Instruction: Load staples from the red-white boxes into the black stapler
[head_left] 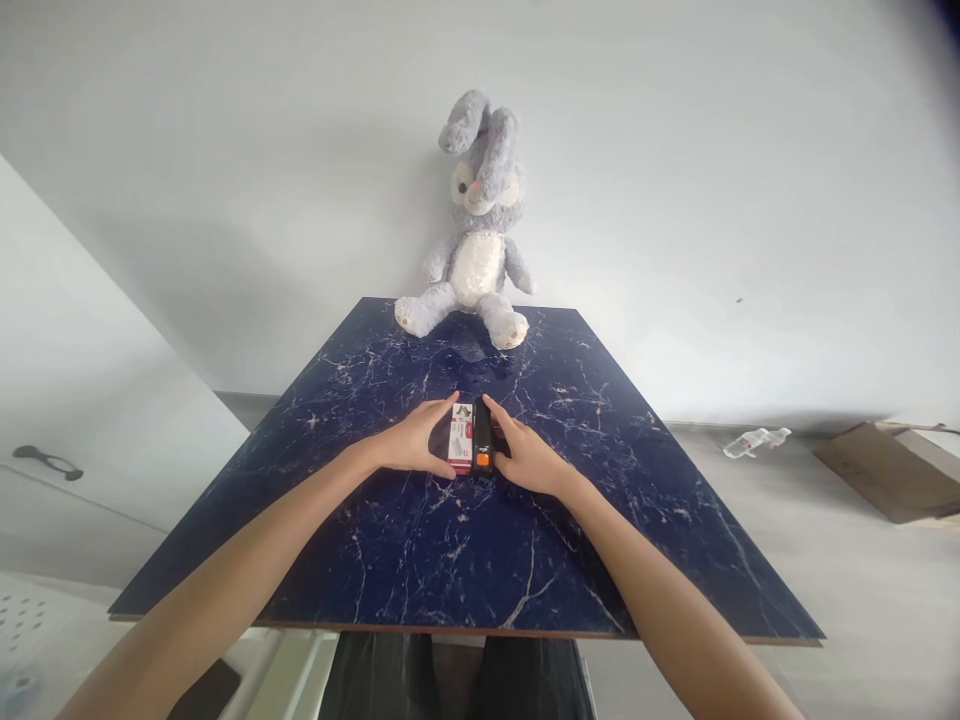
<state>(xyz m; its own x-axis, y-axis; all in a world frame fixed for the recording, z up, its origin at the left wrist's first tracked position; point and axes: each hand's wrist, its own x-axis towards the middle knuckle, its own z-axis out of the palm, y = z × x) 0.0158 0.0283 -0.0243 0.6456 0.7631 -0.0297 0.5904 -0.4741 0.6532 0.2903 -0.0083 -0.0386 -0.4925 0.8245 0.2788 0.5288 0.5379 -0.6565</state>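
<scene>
A small red and white box (460,440) stands or lies near the middle of the dark blue marbled table (420,560). Right beside it is a black stapler-like object (482,440) with an orange patch at its near end. My left hand (414,438) grips the box from the left, thumb at the near end and fingertips at the far end. From the right, my right hand (525,455) holds the black object, its index finger reaching the far end and the thumb side against its edge.
A grey plush rabbit (476,265) sits at the table's far edge against the wall. On the floor to the right lie a clear plastic bottle (750,442) and an open cardboard box (885,470). A white cabinet with a dark handle (49,462) stands at the left.
</scene>
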